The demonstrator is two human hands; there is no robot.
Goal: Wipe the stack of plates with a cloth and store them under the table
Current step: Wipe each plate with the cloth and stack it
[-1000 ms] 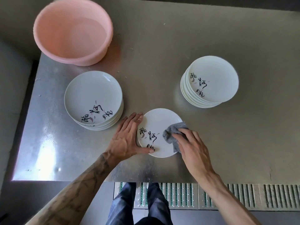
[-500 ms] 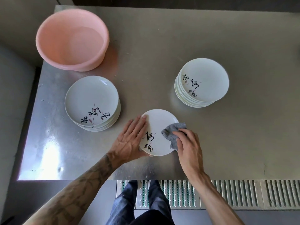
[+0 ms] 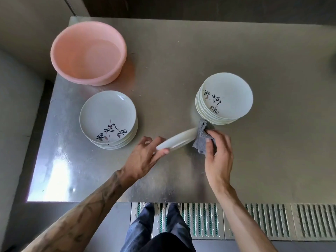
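My left hand [image 3: 143, 157] grips the near edge of a single white plate [image 3: 177, 140], which is tilted up almost on edge above the steel table [image 3: 181, 70]. My right hand [image 3: 219, 155] holds a grey cloth [image 3: 201, 138] against the plate's far right rim. A stack of white plates with black calligraphy [image 3: 226, 99] stands just beyond the cloth on the right. Another such stack [image 3: 108, 119] sits to the left of my left hand.
A pink plastic basin [image 3: 88, 52] stands at the table's back left corner. The table's front edge runs just below my forearms, with a slotted metal floor grating [image 3: 254, 220] and my legs beneath it. A wall borders the left side.
The plate lay flat under both hands a second ago; my left hand has since lifted and tilted it on edge, and the cloth has moved to its far right rim.
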